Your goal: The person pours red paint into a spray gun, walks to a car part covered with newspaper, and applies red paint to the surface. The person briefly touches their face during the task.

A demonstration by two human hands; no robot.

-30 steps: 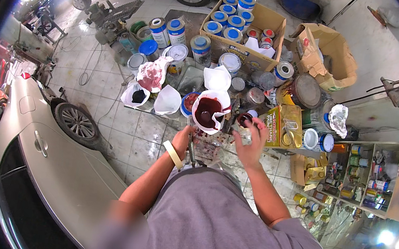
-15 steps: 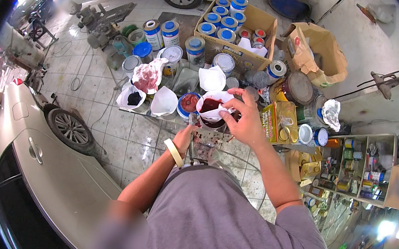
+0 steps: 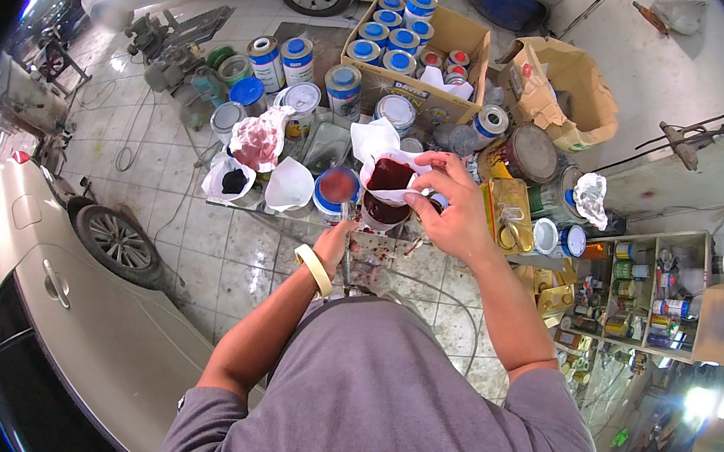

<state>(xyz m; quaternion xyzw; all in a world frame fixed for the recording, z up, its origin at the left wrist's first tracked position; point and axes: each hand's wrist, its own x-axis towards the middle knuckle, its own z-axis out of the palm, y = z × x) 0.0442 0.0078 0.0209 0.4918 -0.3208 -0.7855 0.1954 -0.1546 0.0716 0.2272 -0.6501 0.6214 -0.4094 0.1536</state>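
My right hand pinches the rim of a white paper cone that holds dark red paint. Directly beneath the cone is a cup of dark red liquid. My left hand, with a pale yellow wristband, is closed around a slim metallic piece whose kind I cannot make out. It is in front of a blue-rimmed can with a reddish top. To the left stand a white paper cone, another paper cone with black residue, and a crumpled red-stained paper.
Behind are a cardboard box of blue-capped cans and a paper bag. A yellow tin stands right of my hand, near a shelf of cans. A beige car is at left; a hose crosses the tiles.
The right hand's paper cone has lifted and tilted slightly, and more of the dark red liquid in the cup below shows. The whole view has shifted a little.
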